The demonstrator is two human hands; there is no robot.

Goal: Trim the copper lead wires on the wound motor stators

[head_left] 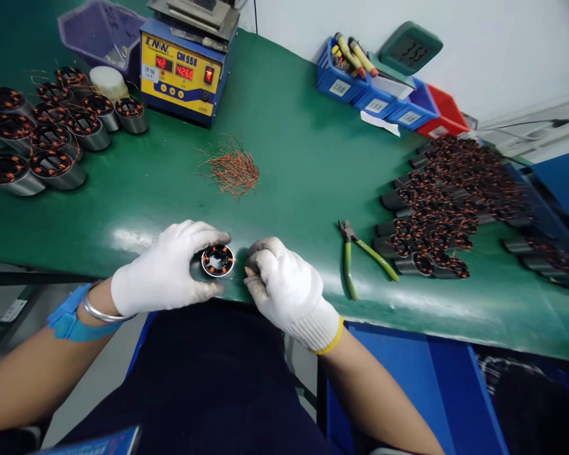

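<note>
A motor stator [217, 274], a metal ring with copper windings and a dark core, stands on the green table close to its front edge. My left hand [168, 268], in a white glove with greyed fingertips, curves around its left side. Thumb and fingers are apart, with a gap to the stator. Just right of the stator, my right hand [282, 278], gloved too, is closed with its fingertips pinched together. Whatever lies in that pinch is hidden. Green-handled cutting pliers [348, 253] lie open on the table to the right of this hand.
Copper wire clippings [233, 170] lie in a pile beyond my hands. Several stators [66, 170] stand at left, near a yellow-blue device [183, 76] and a purple bin [97, 28]. More stators [415, 264] crowd the right. Blue bins [339, 85] and a clock [410, 49] stand behind.
</note>
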